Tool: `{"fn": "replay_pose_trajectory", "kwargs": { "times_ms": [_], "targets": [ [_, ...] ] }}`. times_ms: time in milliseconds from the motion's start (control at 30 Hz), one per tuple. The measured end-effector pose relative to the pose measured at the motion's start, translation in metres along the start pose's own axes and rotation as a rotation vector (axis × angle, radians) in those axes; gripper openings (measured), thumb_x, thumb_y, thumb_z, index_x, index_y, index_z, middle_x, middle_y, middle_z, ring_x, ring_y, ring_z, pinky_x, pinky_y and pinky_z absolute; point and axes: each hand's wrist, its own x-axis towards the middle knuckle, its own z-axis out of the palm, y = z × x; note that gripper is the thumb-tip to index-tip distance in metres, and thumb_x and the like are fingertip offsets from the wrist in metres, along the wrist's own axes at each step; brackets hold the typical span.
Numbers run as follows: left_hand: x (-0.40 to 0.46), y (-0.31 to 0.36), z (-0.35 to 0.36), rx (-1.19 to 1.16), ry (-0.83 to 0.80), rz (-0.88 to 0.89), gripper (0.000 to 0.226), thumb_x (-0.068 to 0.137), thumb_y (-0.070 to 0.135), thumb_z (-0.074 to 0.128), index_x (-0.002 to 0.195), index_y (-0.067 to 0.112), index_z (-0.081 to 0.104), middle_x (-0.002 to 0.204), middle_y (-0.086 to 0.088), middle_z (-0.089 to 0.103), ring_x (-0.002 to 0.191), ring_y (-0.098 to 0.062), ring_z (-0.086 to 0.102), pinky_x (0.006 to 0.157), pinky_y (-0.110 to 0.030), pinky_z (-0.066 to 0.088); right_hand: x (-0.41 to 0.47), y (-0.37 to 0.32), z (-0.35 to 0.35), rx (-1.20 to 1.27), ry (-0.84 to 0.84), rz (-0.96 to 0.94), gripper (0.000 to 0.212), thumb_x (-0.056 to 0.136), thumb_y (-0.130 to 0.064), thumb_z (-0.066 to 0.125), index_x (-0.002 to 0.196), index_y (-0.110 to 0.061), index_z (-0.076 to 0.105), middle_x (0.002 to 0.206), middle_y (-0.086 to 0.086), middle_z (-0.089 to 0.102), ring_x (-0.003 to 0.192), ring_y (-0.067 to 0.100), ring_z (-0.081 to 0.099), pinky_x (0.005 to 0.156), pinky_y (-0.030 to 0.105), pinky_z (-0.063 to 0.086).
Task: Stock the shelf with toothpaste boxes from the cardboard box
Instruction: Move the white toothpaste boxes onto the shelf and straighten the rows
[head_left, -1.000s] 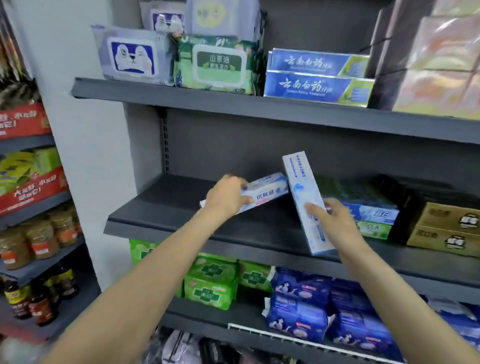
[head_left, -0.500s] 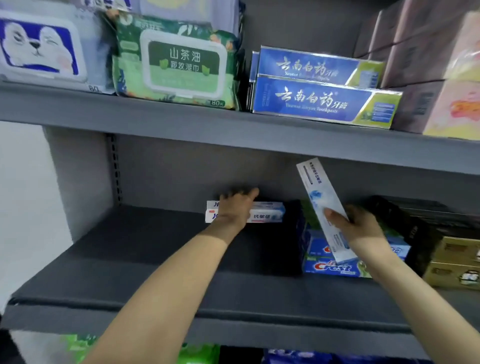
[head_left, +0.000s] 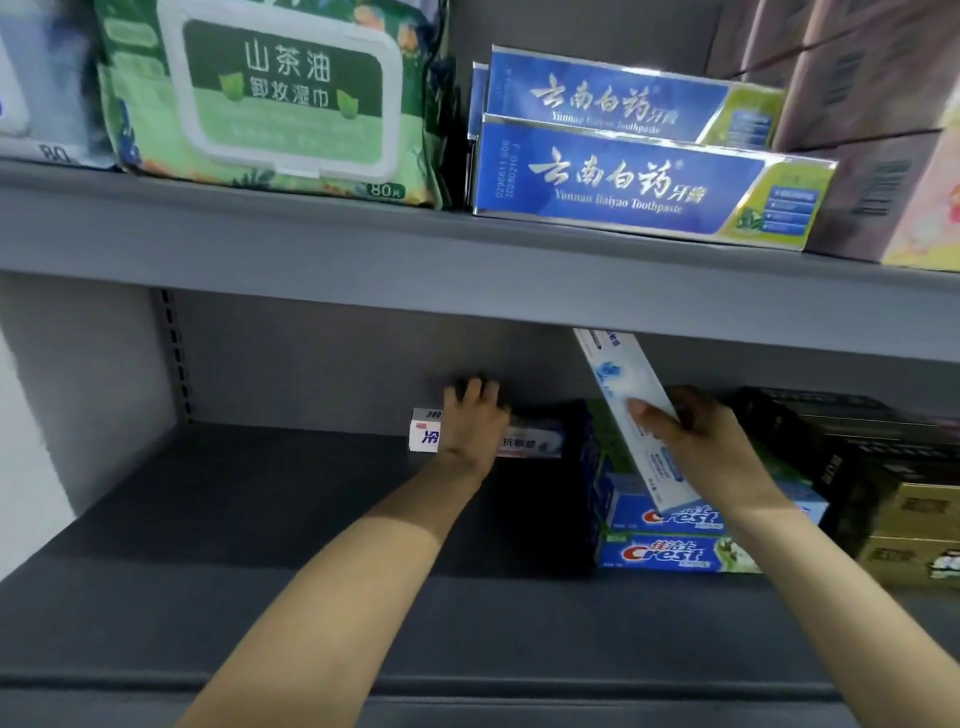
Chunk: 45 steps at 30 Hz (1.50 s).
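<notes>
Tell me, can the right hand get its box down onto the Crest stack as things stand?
Probably yes. The right hand holds the white box tilted just above the Crest stack, and nothing lies between them. The upper shelf sits close above.

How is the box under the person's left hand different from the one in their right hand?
The white box at the back lies flat on the grey shelf, while the pale blue box is tilted steeply, its top end near the shelf above. The left hand rests over the white box; the right hand holds the pale blue box in the air, above the Crest boxes. Both are long, slim toothpaste boxes.
</notes>
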Motion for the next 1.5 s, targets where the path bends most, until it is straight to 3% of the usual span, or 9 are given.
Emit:
{"fn": "replay_pose_trajectory", "kwargs": {
  "times_ms": [200, 400, 533, 700, 933, 1100, 1267, 1433, 1500],
  "targets": [
    [0.001, -0.031, 0.002, -0.653, -0.078, -0.065, 0.030, 0.085, 0.017, 0.064, 0.114, 0.012, 0.059, 0.123, -0.004, 0.059, 0.114, -0.022, 0.054, 0.091, -0.030, 0.045, 0.010, -0.005, 0.014, -0.027, -0.032, -0.042, 0.027, 0.086, -0.033, 0.064, 0.110, -0.021, 0.058, 0.102, 0.002, 0.067, 0.090, 0.021, 0.064, 0.074, 0.032, 0.047],
    [-0.025, -0.073, 0.004, -1.179, 0.091, -0.488, 0.027, 0.098, 0.013, 0.042, 0.117, 0.008, 0.061, 0.120, -0.010, 0.063, 0.108, -0.025, 0.060, 0.094, -0.031, 0.045, 0.030, -0.026, 0.040, -0.146, -0.126, -0.208, 0.035, 0.082, -0.027, 0.069, 0.115, -0.017, 0.058, 0.104, -0.001, 0.065, 0.092, 0.017, 0.061, 0.077, 0.029, 0.045],
    [-0.037, -0.083, -0.023, -1.730, 0.003, -0.732, 0.052, 0.102, 0.044, 0.022, 0.128, 0.011, 0.051, 0.113, -0.009, 0.057, 0.103, -0.021, 0.054, 0.086, -0.032, 0.045, 0.044, -0.036, 0.065, -0.373, -0.314, -0.300, 0.040, 0.080, -0.021, 0.071, 0.118, -0.020, 0.059, 0.105, -0.006, 0.061, 0.100, 0.010, 0.056, 0.078, 0.018, 0.036],
    [-0.045, -0.094, -0.024, -1.597, -0.182, -0.687, 0.061, 0.094, 0.060, 0.031, 0.132, 0.016, 0.050, 0.130, -0.008, 0.056, 0.119, -0.024, 0.053, 0.106, -0.043, 0.040, 0.055, -0.017, 0.098, -0.714, -0.467, -0.252, 0.042, 0.080, -0.018, 0.069, 0.119, -0.028, 0.059, 0.123, 0.002, 0.060, 0.116, 0.023, 0.054, 0.093, 0.031, 0.043],
    [-0.049, -0.091, -0.015, -1.205, -0.265, -0.360, 0.068, 0.086, 0.035, 0.066, 0.142, 0.009, 0.038, 0.137, -0.003, 0.047, 0.127, -0.019, 0.046, 0.099, -0.021, 0.034, 0.055, -0.001, 0.123, -0.948, -0.389, -0.187, 0.046, 0.087, -0.010, 0.059, 0.132, -0.021, 0.051, 0.135, 0.012, 0.048, 0.124, 0.030, 0.048, 0.098, 0.039, 0.044],
    [-0.049, -0.090, -0.014, -0.988, -0.205, -0.199, 0.049, 0.080, 0.027, 0.074, 0.123, 0.010, 0.057, 0.118, -0.004, 0.063, 0.107, -0.015, 0.059, 0.089, -0.025, 0.047, 0.047, -0.006, 0.118, -1.028, -0.306, -0.272, 0.044, 0.088, -0.013, 0.057, 0.129, -0.015, 0.043, 0.131, 0.013, 0.050, 0.121, 0.031, 0.050, 0.096, 0.042, 0.042],
    [-0.050, -0.085, -0.024, -1.320, -0.054, -0.281, 0.073, 0.077, 0.042, 0.074, 0.136, 0.019, 0.037, 0.113, 0.006, 0.060, 0.104, -0.010, 0.059, 0.092, -0.025, 0.048, 0.036, -0.027, 0.102, -0.927, -0.319, -0.368, 0.056, 0.079, -0.033, 0.066, 0.117, -0.014, 0.030, 0.117, 0.015, 0.060, 0.103, 0.035, 0.061, 0.079, 0.038, 0.046],
    [-0.051, -0.088, -0.035, -1.802, -0.083, -0.399, 0.014, 0.088, 0.011, 0.063, 0.100, 0.013, 0.057, 0.099, -0.003, 0.063, 0.094, -0.015, 0.063, 0.075, -0.019, 0.058, 0.036, -0.029, 0.104, -1.023, -0.321, -0.499, 0.073, 0.075, -0.035, 0.073, 0.129, -0.016, 0.026, 0.130, 0.011, 0.047, 0.112, 0.031, 0.054, 0.081, 0.039, 0.046],
    [-0.053, -0.093, -0.032, -1.872, -0.096, -0.375, 0.021, 0.086, 0.003, 0.064, 0.100, 0.013, 0.054, 0.099, -0.004, 0.063, 0.092, -0.012, 0.064, 0.074, -0.018, 0.057, 0.040, -0.025, 0.104, -0.935, -0.367, -0.410, 0.092, 0.069, -0.039, 0.078, 0.139, -0.020, 0.021, 0.136, 0.011, 0.041, 0.118, 0.031, 0.050, 0.089, 0.041, 0.045]
  ]
}}
